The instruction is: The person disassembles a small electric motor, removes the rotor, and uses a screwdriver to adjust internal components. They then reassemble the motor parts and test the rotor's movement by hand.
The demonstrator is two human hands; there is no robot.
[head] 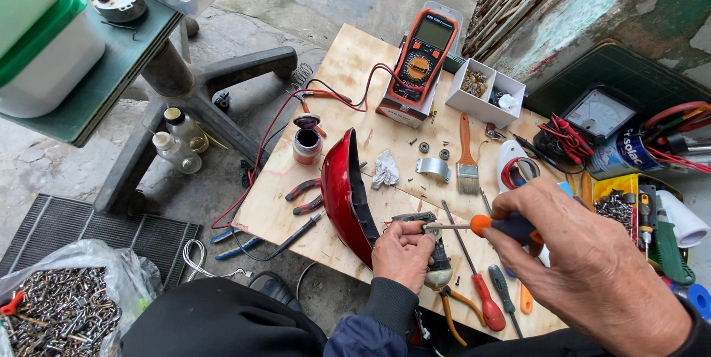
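My left hand (402, 253) grips a small dark motor part (437, 253) over the plywood board (348, 68). My right hand (592, 261) holds a screwdriver with an orange-and-blue handle (498, 227); its shaft points left and its tip meets the part at my left fingers. A red curved shell (341, 190) stands on edge just left of my left hand. Red-handled screwdrivers (485, 301) and orange-handled pliers (455, 311) lie beneath my hands.
An orange multimeter (422, 57) with red leads, a white parts box (485, 90), a paintbrush (465, 157), a metal clamp (433, 168), a small jar (306, 142) and red pliers (304, 195) sit on the board. An analog meter (600, 114) and tool clutter lie at right; a bag of metal scraps (63, 312) lies lower left.
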